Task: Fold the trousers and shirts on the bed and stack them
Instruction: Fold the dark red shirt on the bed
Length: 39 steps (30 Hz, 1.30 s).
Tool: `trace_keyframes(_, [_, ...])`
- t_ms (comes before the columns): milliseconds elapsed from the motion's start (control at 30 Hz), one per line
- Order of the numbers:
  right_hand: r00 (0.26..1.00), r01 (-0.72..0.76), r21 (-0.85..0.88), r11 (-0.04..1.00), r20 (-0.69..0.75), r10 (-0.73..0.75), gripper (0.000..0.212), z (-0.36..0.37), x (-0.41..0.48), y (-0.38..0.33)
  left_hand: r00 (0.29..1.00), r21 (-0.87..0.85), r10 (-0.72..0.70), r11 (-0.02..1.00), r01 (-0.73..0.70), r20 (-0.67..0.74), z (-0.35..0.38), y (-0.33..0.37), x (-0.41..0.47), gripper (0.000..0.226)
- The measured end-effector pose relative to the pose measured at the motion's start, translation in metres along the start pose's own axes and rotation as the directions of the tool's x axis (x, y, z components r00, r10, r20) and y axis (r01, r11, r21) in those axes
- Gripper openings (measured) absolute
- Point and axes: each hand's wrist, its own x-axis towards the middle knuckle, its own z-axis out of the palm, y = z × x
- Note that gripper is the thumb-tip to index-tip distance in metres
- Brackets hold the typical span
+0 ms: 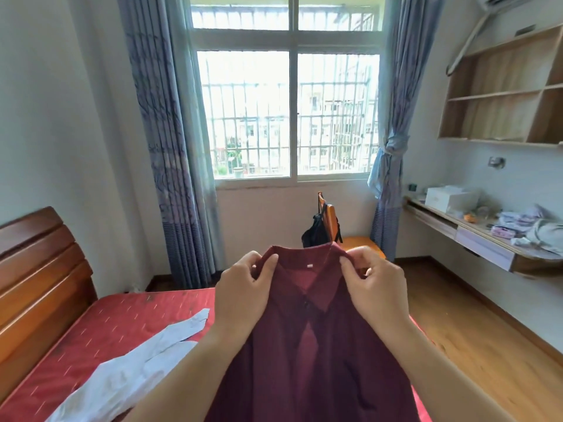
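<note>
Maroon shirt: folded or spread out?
Spread out, not folded: the maroon shirt hangs full length, collar up, pinched at its shoulders by the left hand and right hand.

Maroon collared shirt [307, 354] held up over red bed [122, 324], collar facing camera. L hand [240, 296] pinches L shoulder/collar edge, R hand [374, 290] pinches R side; both w/ thumb + fingers curled on fabric. Pale grey trousers [128, 367] lie unfolded on bed, to L of shirt. Behind: barred window [289, 114], orange chair [350, 236] w/ black bag [315, 233]. Cluttered desk [487, 236] at R wall.
</note>
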Motion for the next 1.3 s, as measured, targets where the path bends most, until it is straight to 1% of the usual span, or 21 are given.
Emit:
trace_keyframes(67, [0.997,0.012,0.031,0.999,-0.074,-0.010,0.003,-0.008,0.008,0.005,0.999,0.013,0.043,0.999,-0.043,-0.021,-0.005,-0.001,0.002,0.035])
trace_keyframes(133, [0.990,0.079,-0.020,0.997,-0.114,-0.081,0.006,-0.016,0.013,0.013,0.995,-0.017,0.100,0.995,-0.101,-0.030,-0.013,-0.004,0.009,0.033])
trace_keyframes(167, [0.993,0.103,-0.069,0.992,-0.054,-0.106,0.008,-0.017,0.012,0.019,0.992,-0.012,0.126,0.992,-0.126,-0.003,-0.016,-0.007,0.011,0.033])
trace_keyframes(200, [0.993,0.101,-0.123,0.987,0.067,-0.093,0.009,-0.017,0.007,0.026,0.990,0.022,0.135,0.990,-0.136,0.047,-0.017,-0.013,0.010,0.032])
trace_keyframes(267, [0.935,0.040,-0.193,0.980,0.352,0.031,0.014,-0.012,-0.010,0.040,0.982,0.135,0.091,0.984,-0.114,0.163,-0.014,-0.029,0.001,0.032])
trace_keyframes(300, [0.899,-0.008,-0.200,0.980,0.428,0.095,0.015,-0.010,-0.021,0.047,0.978,0.170,0.056,0.981,-0.092,0.201,-0.011,-0.038,-0.009,0.031])
trace_keyframes(333, [0.886,-0.060,-0.185,0.981,0.443,0.137,0.014,-0.008,-0.029,0.051,0.975,0.183,0.023,0.981,-0.064,0.220,-0.009,-0.047,-0.019,0.030])
trace_keyframes(400, [0.924,-0.129,-0.135,0.982,0.344,0.169,0.009,-0.006,-0.039,0.051,0.978,0.159,-0.030,0.987,-0.004,0.207,-0.004,-0.056,-0.038,0.029])
trace_keyframes(500, [0.979,-0.154,-0.075,0.985,0.123,0.162,0.003,0.001,-0.043,0.030,0.984,0.030,-0.136,0.991,0.133,0.118,0.002,-0.052,-0.045,0.031])
trace_keyframes(567, [0.987,-0.144,0.001,0.990,0.074,0.144,0.002,0.010,-0.048,0.008,0.980,-0.026,-0.166,0.985,0.169,0.105,0.006,-0.041,-0.042,0.032])
trace_keyframes(633, [0.986,-0.104,0.083,0.991,0.140,0.092,0.003,0.021,-0.054,-0.014,0.973,-0.142,-0.139,0.976,0.166,0.185,0.010,-0.026,-0.038,0.026])
trace_keyframes(700, [0.975,-0.077,0.160,0.984,0.217,0.041,0.005,0.033,-0.057,-0.030,0.950,-0.306,-0.109,0.931,0.201,0.291,0.012,-0.010,-0.034,0.022])
trace_keyframes(800, [0.961,-0.035,0.243,0.969,0.275,-0.034,0.015,0.038,-0.053,-0.041,0.865,-0.490,-0.148,0.773,0.403,0.479,0.010,0.005,-0.023,0.038])
trace_keyframes(833, [0.954,-0.014,0.259,0.966,0.293,-0.064,0.018,0.036,-0.050,-0.042,0.844,-0.523,-0.134,0.731,0.438,0.520,0.008,0.007,-0.018,0.038])
trace_keyframes(900, [0.957,0.001,0.302,0.953,0.276,-0.089,0.021,0.025,-0.042,-0.042,0.862,-0.536,-0.071,0.757,0.374,0.501,0.003,0.010,-0.008,0.024])
trace_keyframes(967, [0.987,0.020,0.328,0.944,0.143,-0.071,0.019,0.010,-0.026,-0.040,0.901,-0.520,-0.006,0.815,0.256,0.434,-0.005,0.016,0.009,0.013])
trace_keyframes(1033, [0.998,0.022,0.308,0.951,0.053,-0.041,0.020,-0.007,0.000,-0.044,0.909,-0.523,0.107,0.842,0.134,0.404,-0.020,0.028,0.028,0.014])
trace_keyframes(1100, [0.992,-0.006,0.307,0.952,0.120,-0.032,0.037,-0.018,0.027,-0.053,0.890,-0.544,0.245,0.839,0.005,0.386,-0.036,0.043,0.045,0.016])
trace_keyframes(1200, [0.947,-0.066,0.367,0.928,0.316,-0.058,0.070,-0.019,0.045,-0.068,0.844,-0.528,0.377,0.838,-0.136,0.381,-0.050,0.057,0.052,0.019])
trace_keyframes(1267, [0.908,-0.149,0.424,0.893,0.416,-0.046,0.075,-0.008,0.041,-0.069,0.834,-0.518,0.390,0.842,-0.151,0.390,-0.050,0.058,0.043,0.021])
trace_keyframes(1300, [0.898,-0.173,0.441,0.880,0.439,-0.043,0.072,-0.002,0.037,-0.069,0.842,-0.519,0.380,0.843,-0.145,0.382,-0.048,0.055,0.037,0.020])
